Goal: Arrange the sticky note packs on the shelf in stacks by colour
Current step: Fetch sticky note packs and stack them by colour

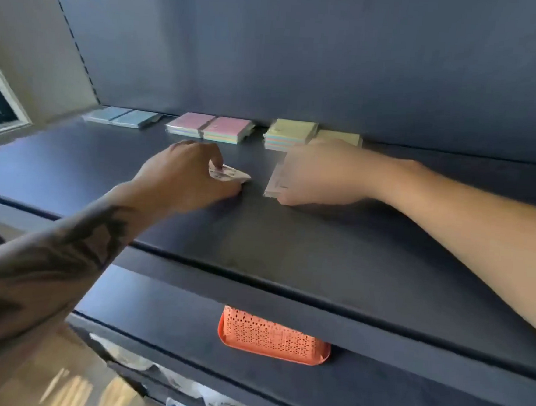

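Dark shelf (288, 252). Left hand (186, 178) pinches a crumpled wrapper (229, 173); right hand (319, 174) grips a pack (272, 184), blurred. Risk: that pack knocks the yellow stack (289, 134) just beyond its fingers.

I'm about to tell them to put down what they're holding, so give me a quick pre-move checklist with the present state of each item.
1. Left hand grips a pack: ok.
2. Right hand grips a pack: ok.
3. Colour of either held pack: cannot tell, blurred and mostly covered.
4. Blue packs, pink packs and yellow packs grouped apart along the back of the shelf: ok.
5. One stack per colour: not ok, each colour lies as two side by side.
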A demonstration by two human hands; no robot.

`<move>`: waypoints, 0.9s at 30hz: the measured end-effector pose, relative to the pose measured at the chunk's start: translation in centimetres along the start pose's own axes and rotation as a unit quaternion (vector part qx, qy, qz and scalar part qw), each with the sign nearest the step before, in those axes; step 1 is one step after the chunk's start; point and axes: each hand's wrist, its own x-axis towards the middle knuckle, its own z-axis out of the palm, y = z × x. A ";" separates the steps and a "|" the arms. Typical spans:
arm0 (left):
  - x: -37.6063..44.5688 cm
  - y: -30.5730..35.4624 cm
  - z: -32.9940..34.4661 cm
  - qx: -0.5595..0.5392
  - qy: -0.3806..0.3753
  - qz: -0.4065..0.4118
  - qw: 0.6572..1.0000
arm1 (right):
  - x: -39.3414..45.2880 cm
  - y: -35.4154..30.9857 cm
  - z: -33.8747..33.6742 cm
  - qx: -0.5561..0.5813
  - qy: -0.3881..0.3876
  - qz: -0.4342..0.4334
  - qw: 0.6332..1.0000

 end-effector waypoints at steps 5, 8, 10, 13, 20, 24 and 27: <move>2.4 -1.4 -0.9 0.021 -0.074 0.048 0.996 | 0.8 -3.2 -0.7 -0.018 0.017 0.013 1.000; 3.8 -3.7 -2.9 -0.004 -0.172 0.108 0.979 | 2.3 -7.0 -0.4 -0.006 0.040 0.003 0.999; 5.0 -5.7 -3.9 -0.013 -0.224 0.169 0.960 | 3.7 -9.0 -0.1 -0.007 0.030 0.009 0.999; 6.9 -8.3 -4.4 -0.024 -0.275 0.242 0.930 | 5.4 -10.8 0.8 -0.013 0.027 0.030 0.999; 10.1 -11.4 -0.7 -0.196 -0.226 0.359 0.884 | 4.9 -10.0 2.5 0.061 0.130 0.062 0.988; 10.2 -11.0 0.7 -0.332 -0.165 0.344 0.863 | 5.3 -10.0 3.0 0.176 0.209 0.072 0.959; 10.2 -10.8 1.1 -0.379 -0.162 0.323 0.852 | 5.8 -10.1 3.4 0.222 0.250 0.081 0.939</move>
